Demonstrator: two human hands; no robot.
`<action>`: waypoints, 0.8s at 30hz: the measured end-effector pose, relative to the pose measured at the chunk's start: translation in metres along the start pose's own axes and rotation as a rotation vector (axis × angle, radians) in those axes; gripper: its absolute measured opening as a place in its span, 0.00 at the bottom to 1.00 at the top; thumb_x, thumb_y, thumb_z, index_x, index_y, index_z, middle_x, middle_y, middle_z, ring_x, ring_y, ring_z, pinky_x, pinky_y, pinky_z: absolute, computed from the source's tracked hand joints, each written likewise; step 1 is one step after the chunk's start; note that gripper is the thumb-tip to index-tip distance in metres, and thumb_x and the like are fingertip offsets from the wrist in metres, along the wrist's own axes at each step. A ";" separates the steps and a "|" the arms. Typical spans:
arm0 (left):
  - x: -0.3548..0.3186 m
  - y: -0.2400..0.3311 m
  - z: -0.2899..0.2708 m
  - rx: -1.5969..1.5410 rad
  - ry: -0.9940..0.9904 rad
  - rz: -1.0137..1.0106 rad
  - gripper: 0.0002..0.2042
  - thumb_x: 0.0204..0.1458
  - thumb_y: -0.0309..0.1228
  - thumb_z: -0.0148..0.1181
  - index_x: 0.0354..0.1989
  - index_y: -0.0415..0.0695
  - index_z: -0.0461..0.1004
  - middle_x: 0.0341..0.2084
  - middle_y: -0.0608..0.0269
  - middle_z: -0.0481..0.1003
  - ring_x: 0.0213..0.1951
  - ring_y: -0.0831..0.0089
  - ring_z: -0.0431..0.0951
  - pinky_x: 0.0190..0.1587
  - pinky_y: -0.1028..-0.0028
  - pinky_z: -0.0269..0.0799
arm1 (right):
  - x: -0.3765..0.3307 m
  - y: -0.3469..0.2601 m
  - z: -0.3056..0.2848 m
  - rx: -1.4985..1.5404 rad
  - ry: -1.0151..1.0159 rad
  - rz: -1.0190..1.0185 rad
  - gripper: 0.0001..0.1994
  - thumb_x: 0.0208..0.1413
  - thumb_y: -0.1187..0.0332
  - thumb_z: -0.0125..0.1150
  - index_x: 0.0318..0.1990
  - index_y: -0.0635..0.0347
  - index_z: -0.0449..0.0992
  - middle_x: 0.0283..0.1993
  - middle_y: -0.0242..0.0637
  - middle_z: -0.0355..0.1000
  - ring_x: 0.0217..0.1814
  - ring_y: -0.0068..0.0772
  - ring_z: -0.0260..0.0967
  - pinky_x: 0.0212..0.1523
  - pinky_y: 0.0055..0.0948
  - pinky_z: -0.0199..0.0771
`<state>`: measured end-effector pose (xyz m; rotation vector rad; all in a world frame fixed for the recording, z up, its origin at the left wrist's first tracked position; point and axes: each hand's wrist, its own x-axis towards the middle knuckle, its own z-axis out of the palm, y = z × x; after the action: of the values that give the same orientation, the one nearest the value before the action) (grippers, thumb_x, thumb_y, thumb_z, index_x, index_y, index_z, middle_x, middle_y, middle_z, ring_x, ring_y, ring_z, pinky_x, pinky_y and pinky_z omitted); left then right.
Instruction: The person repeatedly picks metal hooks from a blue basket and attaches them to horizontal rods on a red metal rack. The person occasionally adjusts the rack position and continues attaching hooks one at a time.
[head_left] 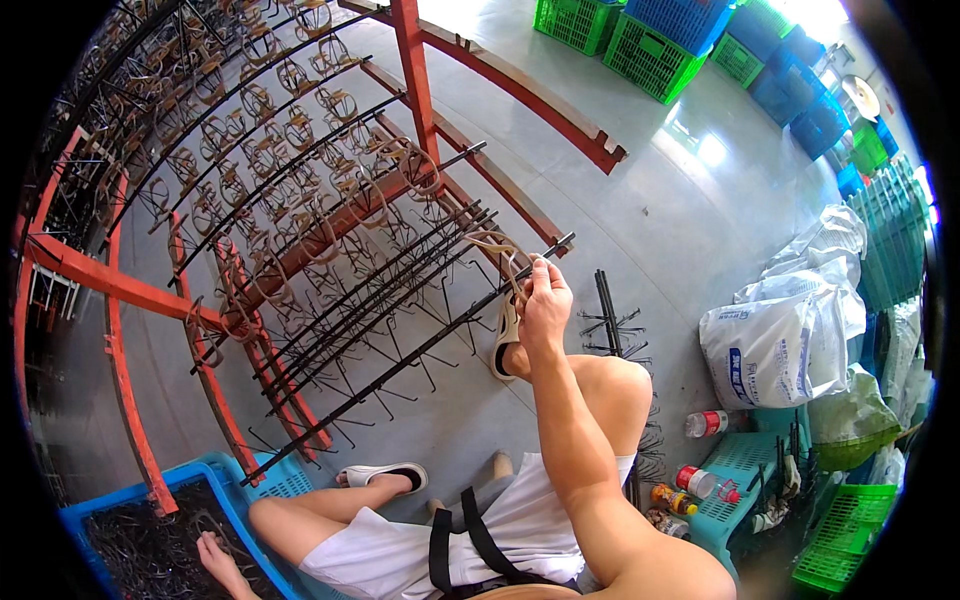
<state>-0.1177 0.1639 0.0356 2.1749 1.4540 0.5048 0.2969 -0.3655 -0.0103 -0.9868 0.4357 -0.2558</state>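
The right hand (545,300) pinches a bent brown wire loop (495,245) at the near end of a black hooked rod (400,365) on the red metal rack (120,290). Far rods look full, near rods mostly bare. The left hand (215,555) reaches into the blue plastic crate (235,480), grip unclear.

Bulging white sacks (775,345) with blue print slump on the floor at right, red-labelled bottles (706,423) lying just below them.

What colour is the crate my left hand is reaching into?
Blue: the crate under the left hand shows best at lower left of the head view.
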 end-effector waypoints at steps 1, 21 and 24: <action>0.004 -0.007 0.002 -0.011 0.012 0.043 0.17 0.59 0.40 0.43 0.35 0.36 0.69 0.27 0.61 0.70 0.30 0.72 0.68 0.34 0.73 0.62 | 0.000 -0.001 -0.001 -0.016 -0.003 -0.006 0.09 0.59 0.65 0.50 0.39 0.60 0.72 0.19 0.22 0.59 0.15 0.11 0.49 0.12 0.14 0.47; -0.004 -0.002 -0.003 0.077 -0.012 0.056 0.20 0.59 0.43 0.44 0.34 0.35 0.72 0.24 0.62 0.72 0.26 0.72 0.70 0.25 0.73 0.63 | -0.011 0.013 0.001 -0.303 -0.078 -0.183 0.11 0.61 0.64 0.49 0.38 0.62 0.74 0.17 0.18 0.56 0.14 0.09 0.46 0.13 0.14 0.43; 0.002 -0.021 0.004 0.108 0.137 0.238 0.22 0.59 0.44 0.44 0.36 0.33 0.74 0.30 0.56 0.76 0.29 0.70 0.72 0.28 0.72 0.66 | -0.012 0.019 -0.003 -0.419 -0.146 -0.260 0.11 0.60 0.65 0.51 0.40 0.63 0.75 0.18 0.17 0.55 0.18 0.09 0.46 0.16 0.15 0.44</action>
<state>-0.1309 0.1721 0.0204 2.4588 1.3237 0.6830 0.2855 -0.3528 -0.0243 -1.4669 0.2288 -0.3313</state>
